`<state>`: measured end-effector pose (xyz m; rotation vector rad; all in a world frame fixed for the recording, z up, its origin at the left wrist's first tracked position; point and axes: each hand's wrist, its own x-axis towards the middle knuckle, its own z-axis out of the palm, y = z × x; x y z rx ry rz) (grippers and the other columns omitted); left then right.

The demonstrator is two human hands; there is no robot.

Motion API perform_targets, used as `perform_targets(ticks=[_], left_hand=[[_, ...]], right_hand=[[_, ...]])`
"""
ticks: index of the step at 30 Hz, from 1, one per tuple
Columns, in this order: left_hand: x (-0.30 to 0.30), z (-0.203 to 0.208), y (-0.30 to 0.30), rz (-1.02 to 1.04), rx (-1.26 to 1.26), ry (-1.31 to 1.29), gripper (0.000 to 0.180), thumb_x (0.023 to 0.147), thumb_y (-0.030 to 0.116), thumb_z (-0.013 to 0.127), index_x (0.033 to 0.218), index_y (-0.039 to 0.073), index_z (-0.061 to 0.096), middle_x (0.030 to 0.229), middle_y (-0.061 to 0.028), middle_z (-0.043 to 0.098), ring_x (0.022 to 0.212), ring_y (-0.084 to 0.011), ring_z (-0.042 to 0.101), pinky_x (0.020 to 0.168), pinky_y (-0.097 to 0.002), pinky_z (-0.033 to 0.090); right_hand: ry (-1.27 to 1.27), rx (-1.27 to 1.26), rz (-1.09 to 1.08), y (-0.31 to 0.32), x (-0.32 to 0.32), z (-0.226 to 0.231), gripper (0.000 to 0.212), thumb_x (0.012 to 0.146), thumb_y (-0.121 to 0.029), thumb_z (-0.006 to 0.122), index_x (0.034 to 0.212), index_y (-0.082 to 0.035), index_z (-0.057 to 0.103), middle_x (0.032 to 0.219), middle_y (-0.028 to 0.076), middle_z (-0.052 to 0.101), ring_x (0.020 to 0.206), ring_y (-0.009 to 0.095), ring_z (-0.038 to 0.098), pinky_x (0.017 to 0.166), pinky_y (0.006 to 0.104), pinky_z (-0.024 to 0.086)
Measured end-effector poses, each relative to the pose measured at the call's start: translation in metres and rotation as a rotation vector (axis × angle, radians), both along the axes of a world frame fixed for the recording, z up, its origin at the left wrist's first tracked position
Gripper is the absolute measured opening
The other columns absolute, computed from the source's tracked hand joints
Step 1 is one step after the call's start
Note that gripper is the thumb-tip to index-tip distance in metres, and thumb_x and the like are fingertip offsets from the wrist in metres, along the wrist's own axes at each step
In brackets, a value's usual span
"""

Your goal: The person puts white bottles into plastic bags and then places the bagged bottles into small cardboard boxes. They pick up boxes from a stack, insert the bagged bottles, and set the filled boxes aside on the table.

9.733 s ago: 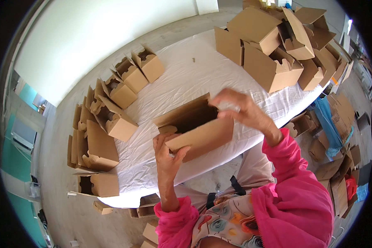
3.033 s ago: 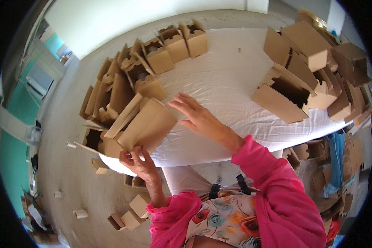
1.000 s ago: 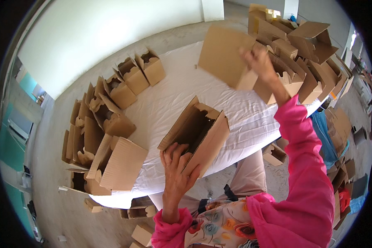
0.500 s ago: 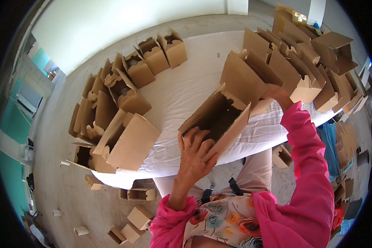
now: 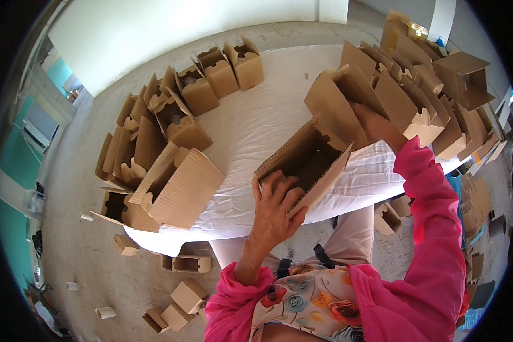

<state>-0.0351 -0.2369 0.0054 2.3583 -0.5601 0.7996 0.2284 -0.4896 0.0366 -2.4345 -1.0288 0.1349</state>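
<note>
An open-topped cardboard box sits tilted at the near edge of the white-covered table. My left hand grips its near end, fingers hooked over the rim into the inside and thumb against the outer wall. The inside looks dark, and no contents show. Right behind it stands a second open cardboard box. My right hand reaches into that box's opening from the right; its fingers are hidden by the box walls.
White cloth covers the table. Several open boxes curve along its left side, with a larger box at the near left. More boxes crowd the right side. Small boxes and a cardboard tube lie on the floor.
My right hand has moved from the side of the second box up into its opening. My left hand keeps its grip on the near box. The view has shifted slightly.
</note>
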Motion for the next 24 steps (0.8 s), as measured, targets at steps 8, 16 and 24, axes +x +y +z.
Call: perform_targets(ticks=[8, 16, 24], left_hand=[[0.004, 0.004, 0.012, -0.039, 0.000, 0.074, 0.041, 0.066, 0.011, 0.063, 0.104, 0.004, 0.052, 0.127, -0.0171, 0.043, 0.122, -0.0426, 0.033, 0.102, -0.0605, 0.021], [0.007, -0.001, 0.019, -0.057, 0.050, 0.035, 0.049, 0.067, 0.011, 0.067, 0.111, 0.006, 0.047, 0.130, -0.0191, 0.039, 0.124, -0.0453, 0.030, 0.102, -0.0584, 0.024], [0.012, -0.004, 0.017, -0.078, -0.202, -0.033, 0.061, 0.059, 0.006, 0.081, 0.105, 0.010, 0.041, 0.130, -0.0215, 0.039, 0.124, -0.0472, 0.031, 0.099, -0.0543, 0.031]], right_hand=[[-0.580, -0.609, -0.195, 0.023, -0.025, 0.055, 0.037, 0.076, -0.007, 0.058, 0.112, -0.010, 0.057, 0.101, 0.013, 0.061, 0.104, 0.030, 0.056, 0.089, 0.0404, 0.045], [-1.001, -0.246, -0.475, -0.030, -0.061, 0.119, 0.034, 0.077, -0.010, 0.062, 0.111, -0.013, 0.059, 0.101, 0.010, 0.064, 0.099, 0.025, 0.060, 0.085, 0.0352, 0.047], [0.502, 0.744, 0.413, 0.070, -0.124, 0.073, 0.033, 0.089, -0.023, 0.060, 0.119, -0.008, 0.057, 0.113, 0.003, 0.062, 0.107, 0.014, 0.053, 0.093, 0.0307, 0.041]])
